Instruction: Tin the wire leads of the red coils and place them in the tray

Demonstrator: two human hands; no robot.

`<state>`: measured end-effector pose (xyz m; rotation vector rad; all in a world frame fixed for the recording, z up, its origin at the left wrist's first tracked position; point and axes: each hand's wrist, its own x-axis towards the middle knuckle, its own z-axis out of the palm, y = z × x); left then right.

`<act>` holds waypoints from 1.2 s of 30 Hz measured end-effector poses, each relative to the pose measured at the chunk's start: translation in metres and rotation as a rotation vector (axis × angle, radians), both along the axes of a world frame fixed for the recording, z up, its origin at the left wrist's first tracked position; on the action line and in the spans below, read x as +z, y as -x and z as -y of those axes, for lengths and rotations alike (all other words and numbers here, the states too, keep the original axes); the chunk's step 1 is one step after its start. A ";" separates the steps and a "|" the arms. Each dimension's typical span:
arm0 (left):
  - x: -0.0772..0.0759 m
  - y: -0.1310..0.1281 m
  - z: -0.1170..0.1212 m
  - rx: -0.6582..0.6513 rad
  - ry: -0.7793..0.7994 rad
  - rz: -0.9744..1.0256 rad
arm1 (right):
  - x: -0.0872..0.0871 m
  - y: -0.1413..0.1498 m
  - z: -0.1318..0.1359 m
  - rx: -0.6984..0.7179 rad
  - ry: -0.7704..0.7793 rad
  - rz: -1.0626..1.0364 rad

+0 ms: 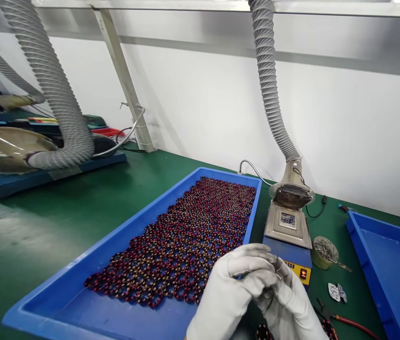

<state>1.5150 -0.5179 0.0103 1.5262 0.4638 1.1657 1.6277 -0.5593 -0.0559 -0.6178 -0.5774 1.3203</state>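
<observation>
Both my hands wear white gloves and meet at the bottom middle of the view. My left hand point(233, 288) is curled closed, its fingers folded over toward my right hand point(290, 302), which is also closed. They pinch something small between them that I cannot make out. Just left of them stands a long blue tray point(90, 264) filled with several dark red and copper wound coils point(189, 238) laid in rows. One more such coil point(264, 333) lies under my hands at the bottom edge.
A solder pot point(288, 225) on a blue base sits right of the tray, under a grey fume hose point(269, 85). A small tin cup point(324, 252), foil scraps point(337, 292), red-handled pliers point(349, 323), another blue tray point(391, 269) lie right. Second hose point(54, 94) at left.
</observation>
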 end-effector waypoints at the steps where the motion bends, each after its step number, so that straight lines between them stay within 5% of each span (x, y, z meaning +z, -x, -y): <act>1: 0.000 0.001 0.001 0.046 0.015 0.055 | 0.003 0.000 0.002 0.039 0.014 -0.018; 5: 0.005 0.013 -0.001 0.178 0.070 0.123 | 0.019 -0.005 0.013 0.135 0.045 -0.060; 10: 0.013 0.012 0.001 -0.004 0.041 -0.191 | 0.024 -0.005 0.014 0.073 0.016 -0.045; 16: 0.004 0.004 0.007 -0.111 0.212 0.158 | 0.022 -0.006 0.012 0.124 0.018 -0.060; 19: 0.005 0.012 0.008 0.007 0.322 0.347 | 0.030 -0.005 0.019 0.147 -0.013 -0.108; 21: 0.008 0.017 0.007 0.100 0.311 0.257 | 0.033 -0.004 0.022 0.167 -0.038 -0.101; 24: 0.014 0.015 0.007 0.016 0.221 -0.066 | 0.031 -0.003 0.022 0.136 -0.057 -0.052; 27: 0.014 0.009 0.010 -0.069 0.121 -0.055 | 0.024 -0.006 0.018 -0.044 -0.054 0.049; 32: 0.007 0.012 0.013 0.126 -0.072 0.250 | 0.020 -0.004 0.015 -0.470 -0.143 0.395; 34: 0.009 0.015 0.013 0.192 -0.015 0.260 | 0.020 0.005 0.020 -0.663 -0.169 0.509; 36: 0.010 0.013 0.013 0.084 0.155 0.151 | 0.018 0.015 0.026 -0.874 -0.221 0.698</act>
